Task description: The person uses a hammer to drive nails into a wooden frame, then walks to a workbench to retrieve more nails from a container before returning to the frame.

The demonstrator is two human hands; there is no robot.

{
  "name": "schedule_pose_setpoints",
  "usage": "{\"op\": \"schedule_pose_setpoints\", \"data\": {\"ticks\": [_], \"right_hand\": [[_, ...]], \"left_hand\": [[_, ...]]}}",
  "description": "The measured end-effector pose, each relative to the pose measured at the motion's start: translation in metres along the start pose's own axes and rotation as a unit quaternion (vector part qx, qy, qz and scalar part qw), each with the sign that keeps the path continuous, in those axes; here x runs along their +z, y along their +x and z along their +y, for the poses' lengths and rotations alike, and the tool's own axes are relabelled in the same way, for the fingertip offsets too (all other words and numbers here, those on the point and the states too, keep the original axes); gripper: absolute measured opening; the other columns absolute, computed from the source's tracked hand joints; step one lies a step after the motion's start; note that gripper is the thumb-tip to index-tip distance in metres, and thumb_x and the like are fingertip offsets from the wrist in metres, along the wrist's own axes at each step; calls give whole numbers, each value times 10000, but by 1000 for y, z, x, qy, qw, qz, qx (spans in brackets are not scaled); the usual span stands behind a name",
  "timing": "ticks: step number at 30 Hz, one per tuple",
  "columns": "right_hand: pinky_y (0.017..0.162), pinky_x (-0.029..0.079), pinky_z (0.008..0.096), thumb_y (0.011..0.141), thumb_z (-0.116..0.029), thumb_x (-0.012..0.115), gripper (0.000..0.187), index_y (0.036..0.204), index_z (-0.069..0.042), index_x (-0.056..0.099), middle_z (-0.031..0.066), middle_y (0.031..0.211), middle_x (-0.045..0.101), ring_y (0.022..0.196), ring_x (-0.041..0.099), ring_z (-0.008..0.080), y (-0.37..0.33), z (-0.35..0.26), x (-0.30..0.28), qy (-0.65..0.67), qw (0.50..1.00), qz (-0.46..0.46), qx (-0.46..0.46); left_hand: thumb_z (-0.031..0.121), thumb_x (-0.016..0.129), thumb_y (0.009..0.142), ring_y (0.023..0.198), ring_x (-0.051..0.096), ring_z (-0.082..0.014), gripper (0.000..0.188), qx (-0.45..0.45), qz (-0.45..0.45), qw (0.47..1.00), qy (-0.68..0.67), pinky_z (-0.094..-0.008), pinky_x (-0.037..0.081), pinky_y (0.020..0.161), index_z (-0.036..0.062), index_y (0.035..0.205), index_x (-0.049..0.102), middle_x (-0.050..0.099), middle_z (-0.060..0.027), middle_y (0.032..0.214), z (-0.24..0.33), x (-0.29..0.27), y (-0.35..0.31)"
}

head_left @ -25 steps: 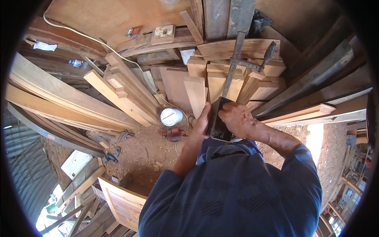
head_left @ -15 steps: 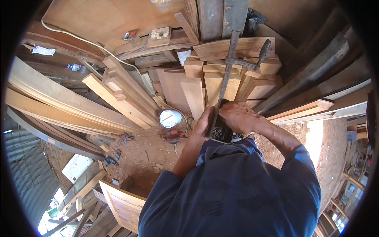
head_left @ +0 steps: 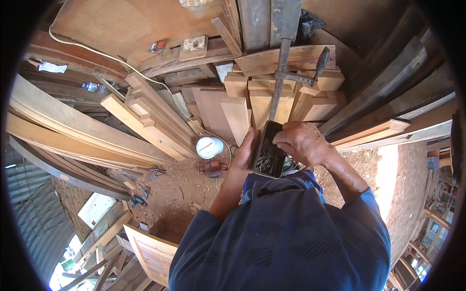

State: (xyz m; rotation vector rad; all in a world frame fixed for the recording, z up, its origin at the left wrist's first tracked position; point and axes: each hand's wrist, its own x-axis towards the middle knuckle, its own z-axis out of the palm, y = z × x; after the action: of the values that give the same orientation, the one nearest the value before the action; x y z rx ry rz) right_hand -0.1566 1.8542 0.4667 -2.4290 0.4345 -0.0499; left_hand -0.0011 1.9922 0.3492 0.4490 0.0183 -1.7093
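Note:
My left hand [head_left: 242,154] grips the left side of a black, round-cornered box [head_left: 273,129], thumb along its edge. Thin metal pieces that look like nails or screws [head_left: 266,160] lie in the box, mostly toward its near end. My right hand [head_left: 306,143] is over the box's right edge, thumb and fingers drawn together. Whatever those fingers pinch, if anything, is too small to make out. Just beyond the box, a long metal bar clamp [head_left: 281,72] with a crank handle stretches away over stacked wood.
Wooden boards [head_left: 236,116] stand ahead of me, and long planks [head_left: 87,126] lean at the left. A white bucket [head_left: 209,147] and a red power tool [head_left: 213,169] are on the dirt floor. A pale cable [head_left: 111,58] trails across the left side. A panelled wooden piece [head_left: 150,252] is near my left elbow.
My right hand has pulled back from inside the box to its right edge, with its fingers closing together. The box's inside and the metal pieces show more now. My left hand keeps its hold.

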Motion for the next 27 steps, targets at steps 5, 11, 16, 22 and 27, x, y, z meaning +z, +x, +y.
{"op": "schedule_pose_setpoints", "data": {"ticks": [5,11,16,22,27], "right_hand": [[737,513,448,840,-144,678,85,918,-123,704,94,831,618,852,650,318,1,-7,14,-46,998,-18,-32],[742,519,436,808,-217,719,114,857,-131,662,94,838,603,870,644,309,6,-11,23,-107,990,-79,-36],[797,518,455,780,-277,745,247,909,-84,661,116,905,619,945,632,326,7,-8,44,-127,991,-36,-15],[837,512,473,788,-258,725,233,885,-64,639,125,939,622,961,624,350,12,-13,42,-122,992,5,20],[793,508,479,783,-209,699,176,834,-62,618,136,889,612,907,624,361,11,-10,27,-74,996,31,24]], "left_hand": [[518,367,1059,1140,646,-243,620,10,1,1000,6,-386,539,979,19,1417,450,611,-161,1296,-1,-1,0],[512,358,1063,1139,645,-246,612,21,5,1000,22,-389,536,978,18,1410,463,616,-151,1293,-3,-11,3],[503,371,1064,1101,661,-241,579,15,4,1000,11,-386,553,947,21,1350,515,641,-144,1242,-8,-19,4],[487,396,1062,1070,671,-237,539,18,27,999,-22,-383,572,907,31,1302,550,660,-137,1197,-5,-13,7],[488,410,1058,1018,690,-240,531,14,39,999,-30,-387,584,877,35,1290,561,677,-139,1155,1,-1,8]]}}
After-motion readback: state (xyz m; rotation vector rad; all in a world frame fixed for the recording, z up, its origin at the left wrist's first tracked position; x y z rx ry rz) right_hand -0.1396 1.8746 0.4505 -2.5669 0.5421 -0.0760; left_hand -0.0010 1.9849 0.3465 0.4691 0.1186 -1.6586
